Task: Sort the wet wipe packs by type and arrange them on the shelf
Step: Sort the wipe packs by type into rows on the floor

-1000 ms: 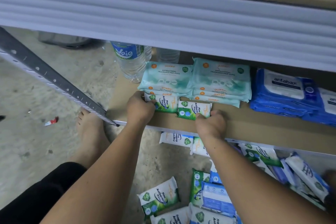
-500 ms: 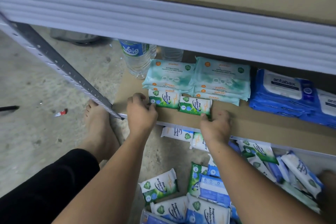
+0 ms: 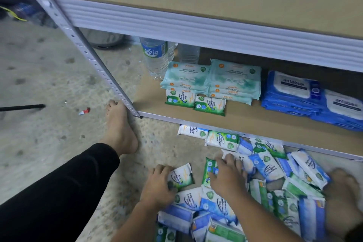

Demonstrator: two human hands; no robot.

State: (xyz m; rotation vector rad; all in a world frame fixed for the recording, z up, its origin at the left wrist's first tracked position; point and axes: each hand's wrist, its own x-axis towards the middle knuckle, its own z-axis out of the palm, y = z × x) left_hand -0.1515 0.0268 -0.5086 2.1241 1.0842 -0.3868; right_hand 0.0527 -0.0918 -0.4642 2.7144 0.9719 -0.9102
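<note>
Two green pine wipe packs (image 3: 179,98) (image 3: 210,105) lie side by side on the lower shelf board (image 3: 255,121), in front of two teal wipe stacks (image 3: 186,76). On the floor below is a loose pile of several green and blue packs (image 3: 275,179). My left hand (image 3: 159,185) grips a green pine pack (image 3: 182,176) at the pile's left edge. My right hand (image 3: 227,178) rests with spread fingers over another green pack (image 3: 208,169) and the packs beside it.
Blue antabax packs (image 3: 292,92) are stacked at the shelf's right. A water bottle (image 3: 156,57) stands at the back left. The grey shelf post (image 3: 88,55) slants down beside a bare foot (image 3: 119,129). A second foot (image 3: 341,192) borders the pile on the right.
Both hands left the two green packs on the shelf and came down to the floor pile. My left hand took hold of a green pack; my right settled on the pile.
</note>
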